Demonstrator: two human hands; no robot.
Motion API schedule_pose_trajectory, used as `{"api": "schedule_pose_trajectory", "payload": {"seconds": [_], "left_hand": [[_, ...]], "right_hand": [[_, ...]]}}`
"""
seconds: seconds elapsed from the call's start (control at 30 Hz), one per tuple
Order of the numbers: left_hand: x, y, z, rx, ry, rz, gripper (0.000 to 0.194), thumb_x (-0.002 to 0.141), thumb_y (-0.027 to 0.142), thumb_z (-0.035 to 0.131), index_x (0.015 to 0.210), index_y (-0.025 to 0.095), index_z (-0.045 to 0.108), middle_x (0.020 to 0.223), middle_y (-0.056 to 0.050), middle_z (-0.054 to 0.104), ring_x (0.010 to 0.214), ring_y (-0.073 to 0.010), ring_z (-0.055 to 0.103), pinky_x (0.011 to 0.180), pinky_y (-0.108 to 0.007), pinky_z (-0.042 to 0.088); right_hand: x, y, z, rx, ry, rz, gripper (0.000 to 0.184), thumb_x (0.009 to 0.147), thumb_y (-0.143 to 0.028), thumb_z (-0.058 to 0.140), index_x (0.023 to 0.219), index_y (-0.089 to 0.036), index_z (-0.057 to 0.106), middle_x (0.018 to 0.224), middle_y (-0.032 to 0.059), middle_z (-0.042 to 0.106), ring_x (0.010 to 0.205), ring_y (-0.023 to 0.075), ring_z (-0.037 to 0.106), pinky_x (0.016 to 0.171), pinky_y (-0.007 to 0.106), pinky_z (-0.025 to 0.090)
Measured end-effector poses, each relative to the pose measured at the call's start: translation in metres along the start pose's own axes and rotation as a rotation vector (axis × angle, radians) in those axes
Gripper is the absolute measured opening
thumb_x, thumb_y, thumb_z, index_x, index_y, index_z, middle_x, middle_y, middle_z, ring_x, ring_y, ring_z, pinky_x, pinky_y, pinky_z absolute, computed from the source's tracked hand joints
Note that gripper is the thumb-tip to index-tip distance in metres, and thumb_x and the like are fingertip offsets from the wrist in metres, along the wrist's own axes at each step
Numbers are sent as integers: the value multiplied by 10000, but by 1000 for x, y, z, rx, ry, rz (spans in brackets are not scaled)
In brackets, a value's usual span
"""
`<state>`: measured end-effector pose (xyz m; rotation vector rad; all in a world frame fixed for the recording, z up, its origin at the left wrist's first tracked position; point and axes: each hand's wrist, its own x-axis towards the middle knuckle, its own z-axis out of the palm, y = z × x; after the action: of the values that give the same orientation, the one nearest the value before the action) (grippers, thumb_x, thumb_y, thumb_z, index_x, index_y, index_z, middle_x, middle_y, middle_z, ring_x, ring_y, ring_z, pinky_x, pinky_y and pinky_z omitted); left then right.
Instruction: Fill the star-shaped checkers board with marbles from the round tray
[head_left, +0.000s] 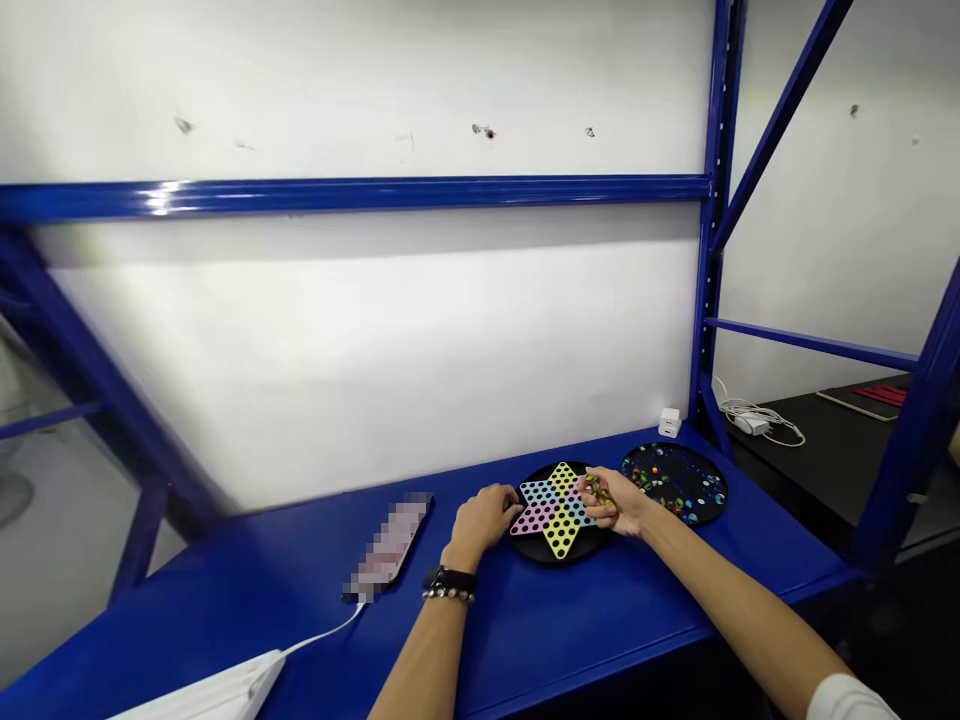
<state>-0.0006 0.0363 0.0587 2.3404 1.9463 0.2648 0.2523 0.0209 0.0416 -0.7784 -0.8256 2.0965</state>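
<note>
A Chinese checkers board (561, 515), a star of yellow, pink and blue fields with black holes on a round black base, lies on the blue shelf. My left hand (486, 518) is at its left rim, thumb and fingers bent closed about the edge. Over the board's right side, my right hand (611, 503) is closed around several yellow-green marbles (598, 490), which show between the curled fingers. Part of the star is hidden under this hand. Just to the right is a round black tray (694, 500) with many small coloured marbles scattered in it.
A phone (390, 550) with a white cable lies left of my left hand, near a white power strip (217, 690). White chargers (670, 422) stand behind the tray. Blue posts and bars (709, 300) frame the shelf (315, 560) against a white wall.
</note>
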Motion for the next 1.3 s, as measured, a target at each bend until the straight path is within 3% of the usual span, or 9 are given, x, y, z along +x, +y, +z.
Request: {"api": "schedule_pose_trajectory", "payload": {"seconds": [0.23, 0.37, 0.57, 0.63, 0.77, 0.9, 1.07, 1.2, 1.3], "left_hand": [[-14, 48, -2, -163, 407, 138, 277, 952, 445, 437, 1007, 229, 601, 929, -30, 659, 800, -180, 626, 691, -280, 454], [-23, 84, 12, -289, 364, 454, 301, 974, 385, 402, 1181, 250, 575, 1039, -51, 648, 915, -186, 621, 825, -304, 485], [-23, 83, 19, -289, 382, 474, 283, 974, 388, 412, 1092, 246, 626, 1080, -63, 639, 996, -206, 600, 887, -350, 482], [-23, 79, 18, -278, 396, 438, 276, 960, 390, 441, 1132, 254, 608, 1112, -60, 632, 1014, -214, 598, 886, -352, 481], [-24, 74, 18, -239, 381, 386, 273, 938, 366, 470, 1156, 249, 588, 1157, -66, 621, 1046, -235, 591, 876, -367, 471], [-23, 72, 21, -217, 339, 363, 250, 932, 360, 472, 1115, 242, 596, 1154, -64, 619, 1038, -237, 591, 874, -371, 460], [-20, 66, 28, -170, 271, 315, 299, 925, 363, 471, 1175, 245, 584, 1211, -74, 600, 1092, -246, 567, 895, -381, 450], [-16, 59, 37, -104, 114, 277, 510, 910, 505, 462, 1330, 220, 516, 1391, -113, 517, 1274, -299, 465, 1027, -466, 388], [-12, 54, 42, -35, 36, 248, 647, 911, 604, 395, 1431, 221, 431, 1514, -109, 401, 1383, -319, 360, 1126, -531, 278]], "right_hand": [[-6, -1, 9, -106, -57, 72, 355, 951, -468, 401, 802, -171, 526, 521, -72, 441, 325, 25, 192, 349, 174, 76], [-8, 1, 10, -144, -109, 94, 420, 916, -584, 414, 787, -193, 501, 562, -55, 503, 326, 29, 215, 350, 173, 95], [2, 9, 6, -326, 35, -131, 348, 899, -525, 495, 763, -206, 457, 535, -93, 403, 354, 30, 164, 382, 182, 118], [4, 6, 2, -550, 173, -280, 366, 898, -526, 485, 724, -208, 441, 528, -85, 382, 383, 49, 216, 411, 199, 174], [-8, -15, -25, -1222, 741, -622, 349, 940, -419, 433, 668, -201, 454, 587, -5, 483, 574, 135, 456, 563, 255, 298], [-24, -33, -60, -1554, 1038, -398, 338, 989, -356, 319, 849, -188, 576, 811, 99, 631, 746, 212, 588, 650, 300, 336], [-21, -25, -71, -1771, 1023, -197, 250, 956, -264, 404, 990, -156, 627, 1079, 174, 634, 1005, 287, 574, 777, 357, 372], [-13, -15, -54, -1839, 1008, -328, 260, 941, -321, 447, 1014, -151, 629, 1148, 169, 605, 1113, 316, 485, 891, 430, 347], [-10, -5, -34, -1807, 824, -476, 315, 929, -419, 469, 1075, -180, 614, 1174, 128, 600, 1104, 284, 475, 934, 440, 339]]}}
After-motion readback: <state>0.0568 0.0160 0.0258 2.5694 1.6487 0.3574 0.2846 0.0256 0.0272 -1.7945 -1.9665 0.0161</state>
